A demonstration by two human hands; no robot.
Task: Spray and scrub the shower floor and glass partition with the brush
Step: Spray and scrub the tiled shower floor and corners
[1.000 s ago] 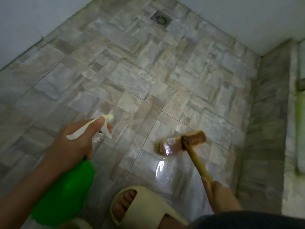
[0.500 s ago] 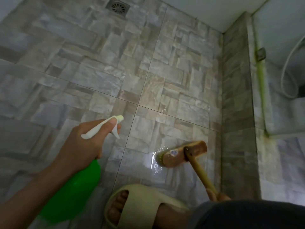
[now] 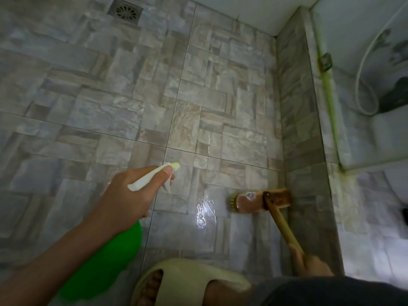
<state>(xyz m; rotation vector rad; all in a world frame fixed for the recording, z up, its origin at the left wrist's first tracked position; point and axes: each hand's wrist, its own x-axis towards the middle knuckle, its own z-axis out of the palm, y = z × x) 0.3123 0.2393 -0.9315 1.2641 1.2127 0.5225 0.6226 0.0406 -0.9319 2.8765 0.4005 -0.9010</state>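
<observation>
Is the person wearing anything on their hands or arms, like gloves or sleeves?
No gloves: the left hand and right hand are bare. The left forearm shows no sleeve, watch or bracelet. The right arm is hidden behind dark grey cloth.

Home shower stall, stone-tiled floor (image 3: 123,111), drain (image 3: 125,11)

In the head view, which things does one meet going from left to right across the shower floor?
Green spray bottle → wet shiny patch → brush → raised tiled kerb → green-stained partition edge.
</observation>
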